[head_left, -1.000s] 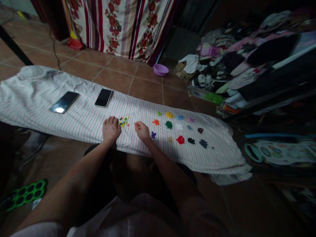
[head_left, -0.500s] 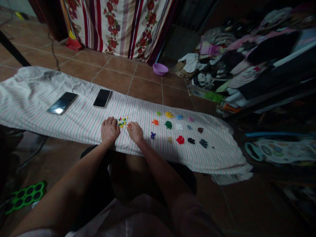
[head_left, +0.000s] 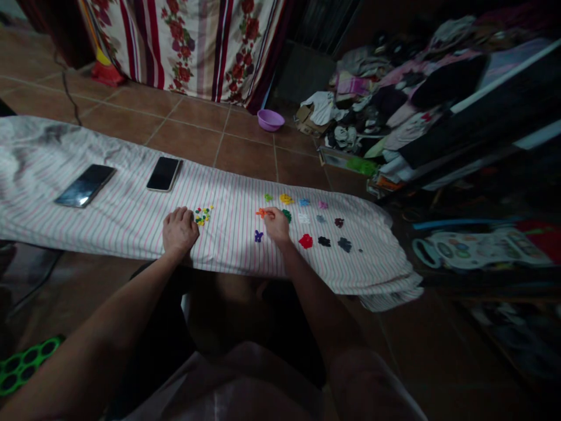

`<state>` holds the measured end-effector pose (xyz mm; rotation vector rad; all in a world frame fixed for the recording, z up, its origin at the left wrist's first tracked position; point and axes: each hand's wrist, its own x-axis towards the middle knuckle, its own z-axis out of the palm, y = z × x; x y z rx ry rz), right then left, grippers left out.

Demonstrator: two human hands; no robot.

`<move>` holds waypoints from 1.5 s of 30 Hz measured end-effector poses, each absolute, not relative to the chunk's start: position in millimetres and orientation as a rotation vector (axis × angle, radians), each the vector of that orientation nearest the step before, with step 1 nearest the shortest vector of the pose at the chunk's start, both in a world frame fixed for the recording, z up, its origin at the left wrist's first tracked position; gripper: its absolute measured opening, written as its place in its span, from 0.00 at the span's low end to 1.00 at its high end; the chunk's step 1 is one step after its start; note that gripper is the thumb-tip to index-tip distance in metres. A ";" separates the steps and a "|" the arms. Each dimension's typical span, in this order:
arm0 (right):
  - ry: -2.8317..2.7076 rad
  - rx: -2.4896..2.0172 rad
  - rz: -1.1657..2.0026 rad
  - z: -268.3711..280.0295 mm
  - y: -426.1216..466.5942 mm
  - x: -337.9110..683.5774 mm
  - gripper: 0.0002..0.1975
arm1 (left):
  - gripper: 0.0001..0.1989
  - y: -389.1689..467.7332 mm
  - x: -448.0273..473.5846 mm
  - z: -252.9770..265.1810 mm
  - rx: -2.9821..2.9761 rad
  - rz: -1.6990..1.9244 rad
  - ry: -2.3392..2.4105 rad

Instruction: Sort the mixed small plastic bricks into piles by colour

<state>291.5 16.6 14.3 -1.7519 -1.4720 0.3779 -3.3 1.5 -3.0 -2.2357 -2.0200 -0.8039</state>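
Note:
My left hand [head_left: 180, 230] rests palm down on the striped cloth, its fingers laid forward and holding nothing visible. Just right of its fingertips lies a mixed pile of tiny yellow, green and red pieces [head_left: 202, 217]. My right hand [head_left: 277, 224] is pinched at a small pile of orange pieces [head_left: 262, 213], and a tiny orange piece seems to be at its fingertips. Partly behind that hand is a dark green pile [head_left: 287, 216]. A purple pile [head_left: 258, 235] sits nearer to me. The beige pile is hidden by my right hand.
Further right are small piles sorted by colour, among them red [head_left: 305, 241], black [head_left: 324, 241] and yellow [head_left: 286, 199]. Two phones, one [head_left: 164, 173] nearer the piles and one [head_left: 86, 186] further left, lie on the cloth [head_left: 228, 193]. A purple basin [head_left: 270, 120] stands on the tiled floor.
My right hand has moved right, from the mixed pile to the orange pile. My left hand stays beside the mixed pile. The whole view has shifted a little.

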 end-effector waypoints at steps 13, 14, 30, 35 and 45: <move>-1.448 -1.809 0.343 -0.7 36.9 308.7 0.09 | 0.17 1.4 -2.8 -2.7 -2.213 -0.788 -2.051; -1.457 -1.810 0.329 -1.9 37.7 308.5 0.09 | 0.17 1.4 -2.7 -2.8 -2.212 -0.791 -2.052; -1.536 -1.814 0.258 -5.5 36.9 304.2 0.09 | 0.17 0.6 -2.3 -0.1 -2.242 -0.821 -2.079; -1.546 -1.797 0.233 -7.0 32.2 307.6 0.11 | 0.17 1.2 -2.9 -1.8 -2.235 -0.845 -2.069; -1.530 -1.836 0.221 -13.7 27.2 309.6 0.16 | 0.17 0.5 -3.4 -1.4 -2.245 -0.859 -2.067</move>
